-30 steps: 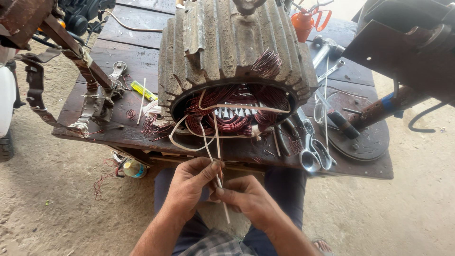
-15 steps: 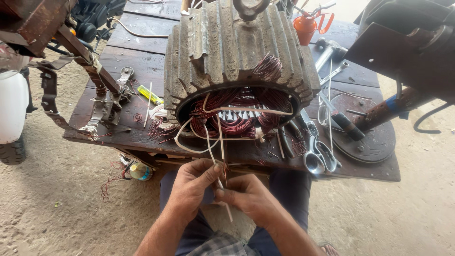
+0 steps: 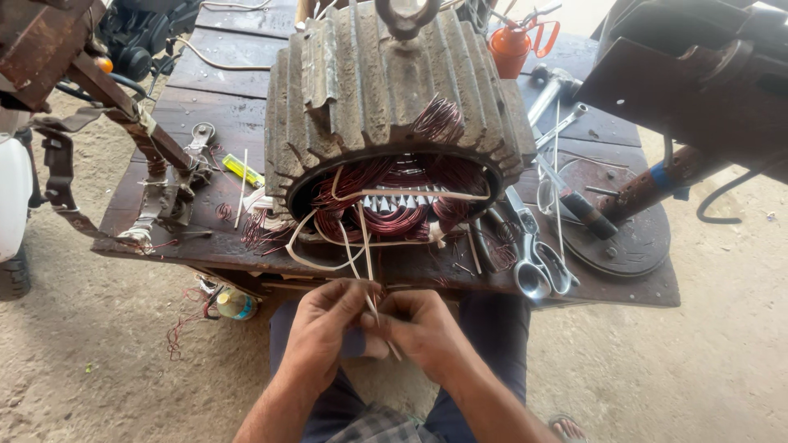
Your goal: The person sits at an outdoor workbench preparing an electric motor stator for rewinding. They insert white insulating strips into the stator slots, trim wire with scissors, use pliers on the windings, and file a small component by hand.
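Over a dark workbench [image 3: 213,98], left hand [image 3: 322,332] and right hand [image 3: 423,328] each keep a closed grip on one white sleeved wire [image 3: 365,246].

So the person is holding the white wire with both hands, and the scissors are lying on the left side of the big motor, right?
Not quite. The head view shows the scissors lying on the right side of the big motor, not the left. The rest holds: the left hand and the right hand both pinch the white wire that runs out of the motor.
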